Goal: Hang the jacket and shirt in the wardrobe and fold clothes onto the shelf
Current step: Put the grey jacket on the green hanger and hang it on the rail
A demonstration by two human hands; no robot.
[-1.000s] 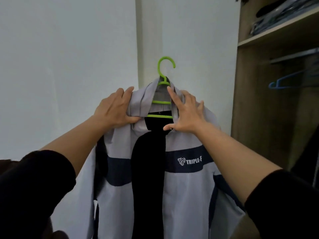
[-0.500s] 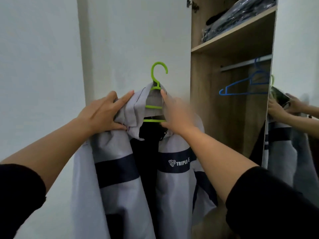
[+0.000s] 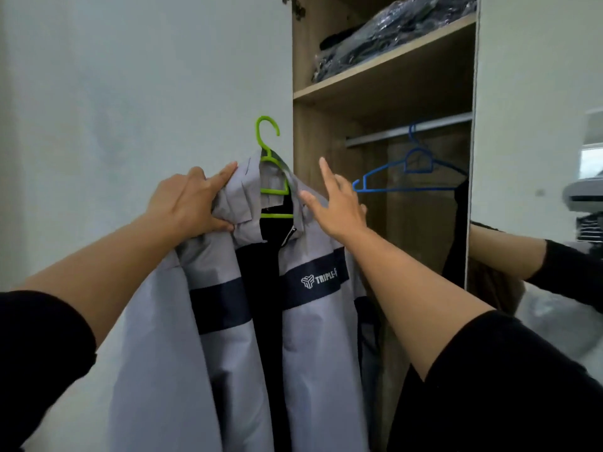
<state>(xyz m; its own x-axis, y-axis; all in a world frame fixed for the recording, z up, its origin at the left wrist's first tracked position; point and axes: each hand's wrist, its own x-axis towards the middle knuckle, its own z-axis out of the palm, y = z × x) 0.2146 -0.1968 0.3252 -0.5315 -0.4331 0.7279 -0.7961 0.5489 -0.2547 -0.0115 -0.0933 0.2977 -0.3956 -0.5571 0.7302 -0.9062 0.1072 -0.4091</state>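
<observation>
A: Right, item one: grey jacket (image 3: 225, 321) with navy band, on a green hanger (image 3: 272, 177), held up just left of the open wardrobe (image 3: 326, 190), outside it

B: Hands?

A: Left hand (image 3: 186, 203) bunches the jacket's collar and shoulder, fingers curled into the cloth. Right hand (image 3: 336, 203) has fingers spread and straight, holding nothing, beside the jacket's other shoulder; whether it touches, I cannot tell

B: Inside the wardrobe?

A: A rail (image 3: 408, 132) carrying one blue hanger (image 3: 414, 174); above the rail, a shelf (image 3: 385, 60) with dark bagged clothes (image 3: 391, 31)
</observation>
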